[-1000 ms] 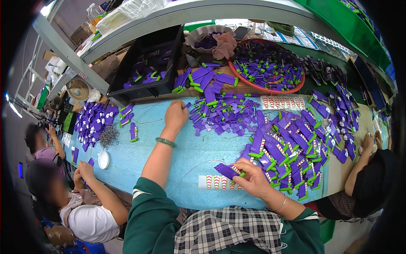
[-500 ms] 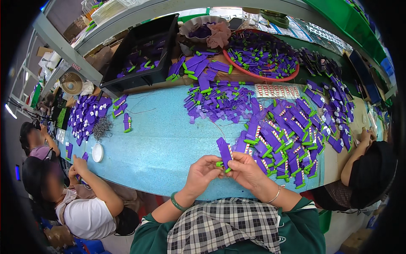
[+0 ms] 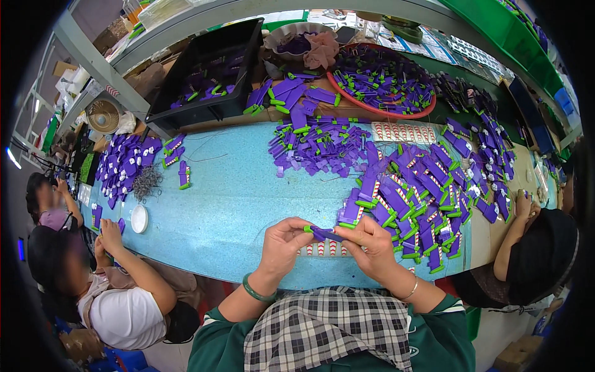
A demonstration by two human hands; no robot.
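Between my two hands is a small flat purple plastic piece (image 3: 323, 234) with a green end, seen nearly edge-on. My left hand (image 3: 282, 247) is closed, its thumb and fingertips pinching the green end. The fingers of my right hand (image 3: 374, 249) are also closed, gripping the piece's other end. Just under the piece, a clear strip of red-and-white striped stickers (image 3: 320, 249) lies on the blue table (image 3: 229, 204). Close by my right hand, a big heap of purple-and-green pieces (image 3: 415, 198) bears striped stickers.
Loose purple parts (image 3: 319, 146) are piled ahead, before a red basin (image 3: 384, 115) and a black tray (image 3: 204, 111). Another sticker sheet (image 3: 404, 132) lies behind the heap. A white dish (image 3: 139, 219) stands left. Co-workers sit on both sides, one in a white shirt (image 3: 127, 316).
The purple piece has tipped from upright to lying nearly level, edge toward me. My left hand has shifted slightly left and up. The sticker strip beneath now shows.
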